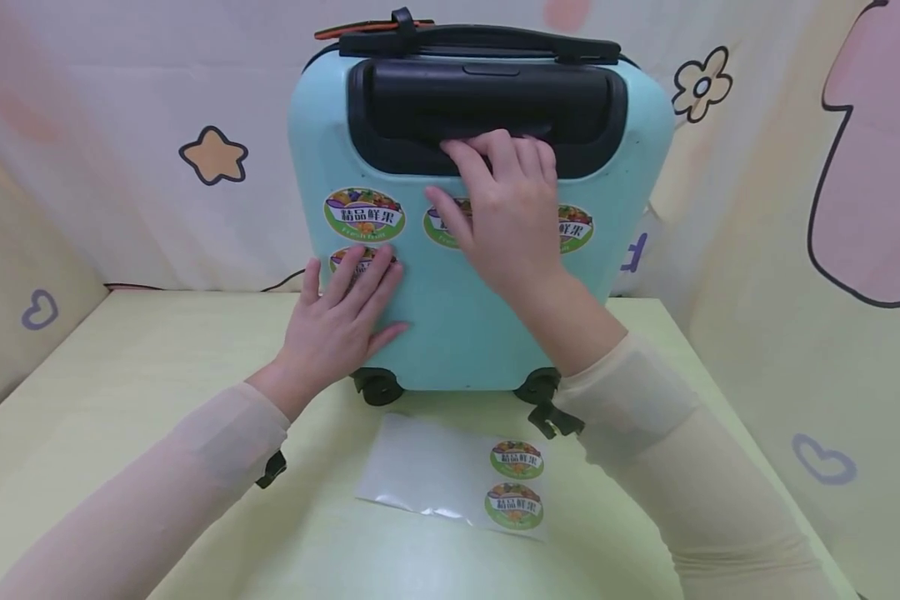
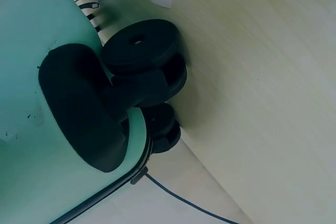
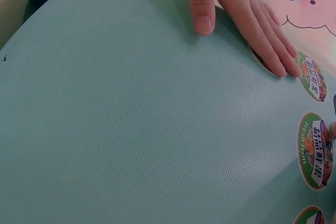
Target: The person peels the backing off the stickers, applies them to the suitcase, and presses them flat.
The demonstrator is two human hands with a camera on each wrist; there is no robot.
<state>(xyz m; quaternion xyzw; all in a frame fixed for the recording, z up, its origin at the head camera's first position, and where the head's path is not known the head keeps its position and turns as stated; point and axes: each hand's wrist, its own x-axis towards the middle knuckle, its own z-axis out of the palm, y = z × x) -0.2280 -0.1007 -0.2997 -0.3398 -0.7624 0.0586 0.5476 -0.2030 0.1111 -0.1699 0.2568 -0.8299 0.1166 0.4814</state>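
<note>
A light-blue suitcase (image 1: pixel 457 333) stands upright on its black wheels (image 1: pixel 378 386). Oval fruit stickers are on its front, one at the upper left (image 1: pixel 363 215) and two partly behind my right hand. My left hand (image 1: pixel 333 333) lies with straight, spread fingers on the shell, over a lower-left sticker (image 1: pixel 345 257) that it mostly covers; the right wrist view also shows this left hand (image 3: pixel 236 9). With curled fingers, my right hand (image 1: pixel 513 208) grips the lower rim of the black handle recess (image 1: pixel 487 100), thumb against the shell; its fingertips are hidden inside.
A glossy sticker sheet (image 1: pixel 427 467) with two oval stickers (image 1: pixel 515 483) at its right end lies on the pale table (image 1: pixel 217 533) before the suitcase. A patterned cloth wall (image 1: pixel 135 167) stands behind. One thin black cable (image 2: pixel 184 200) runs near the suitcase.
</note>
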